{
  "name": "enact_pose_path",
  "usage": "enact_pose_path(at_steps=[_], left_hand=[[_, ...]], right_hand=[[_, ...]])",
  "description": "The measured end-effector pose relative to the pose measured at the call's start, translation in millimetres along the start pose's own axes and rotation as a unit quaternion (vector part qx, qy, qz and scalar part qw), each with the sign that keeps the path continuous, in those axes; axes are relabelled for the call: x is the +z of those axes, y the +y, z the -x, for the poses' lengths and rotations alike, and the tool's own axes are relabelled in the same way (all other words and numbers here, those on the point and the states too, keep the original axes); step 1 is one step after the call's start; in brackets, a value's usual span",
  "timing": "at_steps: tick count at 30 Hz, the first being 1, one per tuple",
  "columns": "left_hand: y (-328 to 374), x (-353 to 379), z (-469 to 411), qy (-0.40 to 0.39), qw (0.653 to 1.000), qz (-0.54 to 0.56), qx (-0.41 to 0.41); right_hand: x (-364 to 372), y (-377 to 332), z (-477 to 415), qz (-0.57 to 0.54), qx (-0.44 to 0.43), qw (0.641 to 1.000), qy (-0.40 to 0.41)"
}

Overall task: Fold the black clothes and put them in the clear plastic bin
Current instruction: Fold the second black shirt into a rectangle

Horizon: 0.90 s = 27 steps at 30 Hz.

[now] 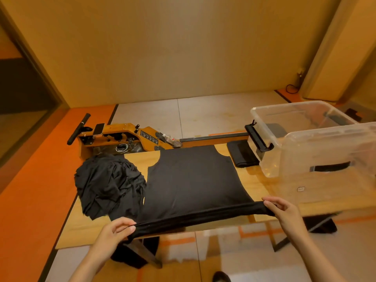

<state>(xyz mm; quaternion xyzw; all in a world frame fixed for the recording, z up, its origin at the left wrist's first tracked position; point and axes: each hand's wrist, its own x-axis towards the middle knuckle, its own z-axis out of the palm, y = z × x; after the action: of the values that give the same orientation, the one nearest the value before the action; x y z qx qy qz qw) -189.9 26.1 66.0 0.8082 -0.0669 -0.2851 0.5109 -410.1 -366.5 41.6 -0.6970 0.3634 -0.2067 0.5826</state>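
Observation:
A black sleeveless shirt [193,180] lies spread flat on the wooden table [252,178], neck end away from me. My left hand [116,231] pinches its near left hem corner. My right hand [284,210] pinches the near right corner, and the hem is stretched taut between them, lifted off the table edge. A crumpled heap of black clothes [107,184] sits to the shirt's left. A folded black garment [242,153] lies at the far right of the shirt. The clear plastic bin [270,139] stands on the table's right side.
A second clear lidded container [329,159] stands in front of the bin at the right. A wooden rowing machine [126,137] lies on the floor behind the table, with a plastic bottle [172,139] on it. Orange floor lies to the left.

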Motion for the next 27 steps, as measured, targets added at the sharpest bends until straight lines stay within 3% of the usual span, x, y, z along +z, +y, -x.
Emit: enact_pose_path(at_steps=[11, 27], left_hand=[[-17.1, 3.7, 18.4, -0.052, 0.998, -0.03, 0.024], [-17.3, -8.1, 19.1, -0.135, 0.99, 0.001, -0.04]], right_hand=[[-4.5, 10.9, 41.8, 0.005, 0.003, 1.0, 0.021], [-5.3, 15.8, 51.1, 0.026, 0.002, 1.0, 0.018]])
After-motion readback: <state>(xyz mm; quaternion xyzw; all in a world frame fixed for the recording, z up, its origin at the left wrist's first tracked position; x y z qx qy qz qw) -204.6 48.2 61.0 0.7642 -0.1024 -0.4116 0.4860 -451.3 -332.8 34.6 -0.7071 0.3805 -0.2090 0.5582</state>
